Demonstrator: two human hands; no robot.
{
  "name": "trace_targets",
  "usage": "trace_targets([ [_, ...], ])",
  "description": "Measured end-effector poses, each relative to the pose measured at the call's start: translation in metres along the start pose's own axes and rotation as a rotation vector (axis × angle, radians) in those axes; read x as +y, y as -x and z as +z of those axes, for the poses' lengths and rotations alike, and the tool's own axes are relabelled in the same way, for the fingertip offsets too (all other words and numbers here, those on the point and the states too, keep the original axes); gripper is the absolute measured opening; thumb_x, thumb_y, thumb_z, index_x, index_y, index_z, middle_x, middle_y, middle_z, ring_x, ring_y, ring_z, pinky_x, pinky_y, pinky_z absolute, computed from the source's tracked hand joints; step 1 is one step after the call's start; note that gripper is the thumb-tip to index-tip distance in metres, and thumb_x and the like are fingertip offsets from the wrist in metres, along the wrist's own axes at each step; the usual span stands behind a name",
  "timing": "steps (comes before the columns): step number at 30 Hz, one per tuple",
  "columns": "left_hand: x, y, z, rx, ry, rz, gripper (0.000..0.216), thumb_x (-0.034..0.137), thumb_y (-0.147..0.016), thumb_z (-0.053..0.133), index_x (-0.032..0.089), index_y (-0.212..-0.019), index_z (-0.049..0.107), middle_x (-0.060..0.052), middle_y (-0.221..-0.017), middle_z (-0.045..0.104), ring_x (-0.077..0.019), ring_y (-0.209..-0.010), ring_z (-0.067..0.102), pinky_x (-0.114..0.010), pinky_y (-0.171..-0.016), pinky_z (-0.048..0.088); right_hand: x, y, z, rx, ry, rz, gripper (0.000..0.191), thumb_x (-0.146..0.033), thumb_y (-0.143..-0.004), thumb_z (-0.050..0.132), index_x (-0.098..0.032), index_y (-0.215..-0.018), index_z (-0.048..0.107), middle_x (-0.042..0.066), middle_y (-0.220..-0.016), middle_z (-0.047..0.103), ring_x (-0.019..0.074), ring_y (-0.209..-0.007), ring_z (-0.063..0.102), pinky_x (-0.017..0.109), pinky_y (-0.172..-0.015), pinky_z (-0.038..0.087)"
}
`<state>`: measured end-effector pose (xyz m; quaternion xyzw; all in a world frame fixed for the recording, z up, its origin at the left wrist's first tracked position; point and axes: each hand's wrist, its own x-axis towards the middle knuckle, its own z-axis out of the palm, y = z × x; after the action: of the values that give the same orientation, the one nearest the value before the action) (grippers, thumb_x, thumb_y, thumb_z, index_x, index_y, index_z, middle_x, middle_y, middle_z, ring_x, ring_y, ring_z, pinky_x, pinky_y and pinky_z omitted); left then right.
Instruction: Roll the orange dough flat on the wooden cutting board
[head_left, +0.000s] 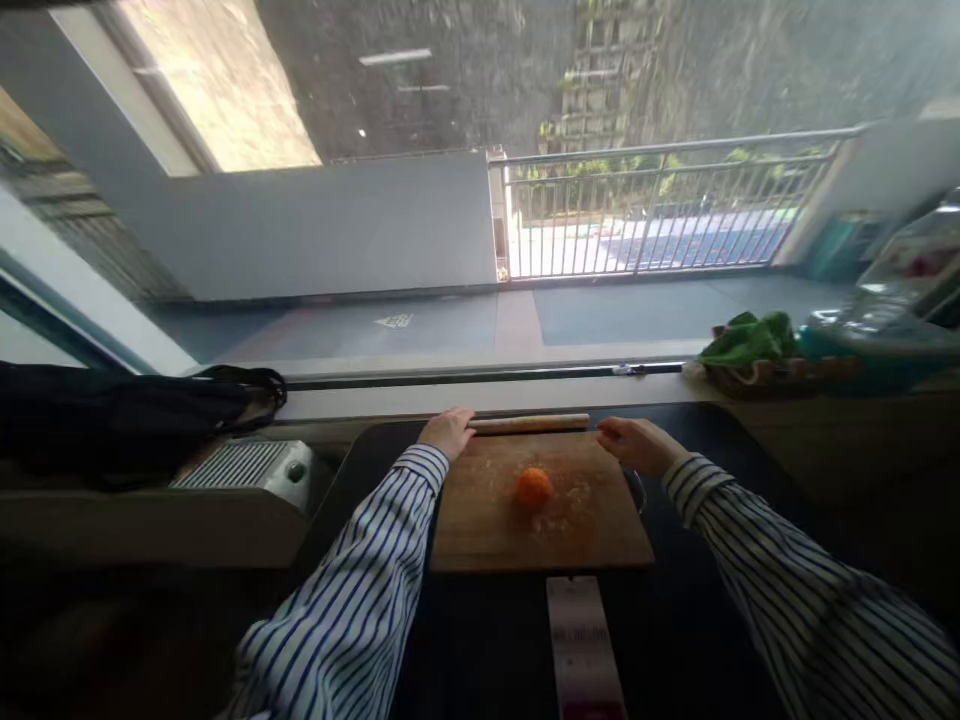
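A wooden board [480, 530] lies on a dark table before a window. An orange ball [533, 487], perhaps dough, sits near the board's middle amid pale crumbs or flour. A wooden rolling pin [529, 424] lies along the board's far edge. My left hand [448, 431] rests curled on the pin's left end. My right hand [634, 443] is curled at the pin's right end, by the board's far right corner; whether it grips the pin is unclear. Both arms wear striped sleeves.
A pale paper strip [583, 640] lies on the table below the board. A white heater-like appliance [251, 468] and a black bag [112, 420] sit at left. A basket with green cloth [750, 345] and a teal container [877, 340] stand at right on the sill.
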<state>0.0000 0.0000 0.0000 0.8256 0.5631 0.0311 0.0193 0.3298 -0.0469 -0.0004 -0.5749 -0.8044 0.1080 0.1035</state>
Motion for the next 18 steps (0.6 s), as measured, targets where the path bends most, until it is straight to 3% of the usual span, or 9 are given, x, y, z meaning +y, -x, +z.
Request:
trace_targets([
  [11, -0.004, -0.027, 0.015, -0.069, 0.000, 0.143, 0.038, 0.040, -0.083, 0.047, 0.022, -0.115, 0.054, -0.005, -0.118, 0.059, -0.0201, -0.107, 0.053, -0.030, -0.090, 0.039, 0.017, -0.013, 0.016, 0.068, -0.035, 0.079, 0.031, -0.036, -0.082, 0.042, -0.023, -0.103, 0.061, 0.004, -0.095, 0.067, 0.0210, -0.087, 0.062, 0.029, -0.075, 0.043],
  [18, 0.000, -0.036, 0.016, -0.117, -0.035, 0.215, 0.031, 0.034, -0.084, 0.046, 0.022, -0.110, 0.058, -0.005, -0.104, 0.063, -0.0204, -0.096, 0.056, -0.031, -0.083, 0.042, 0.017, -0.017, 0.015, 0.057, -0.024, 0.092, 0.032, -0.035, -0.084, 0.040, -0.022, -0.105, 0.059, 0.005, -0.095, 0.067, 0.0214, -0.088, 0.062, 0.030, -0.076, 0.044],
])
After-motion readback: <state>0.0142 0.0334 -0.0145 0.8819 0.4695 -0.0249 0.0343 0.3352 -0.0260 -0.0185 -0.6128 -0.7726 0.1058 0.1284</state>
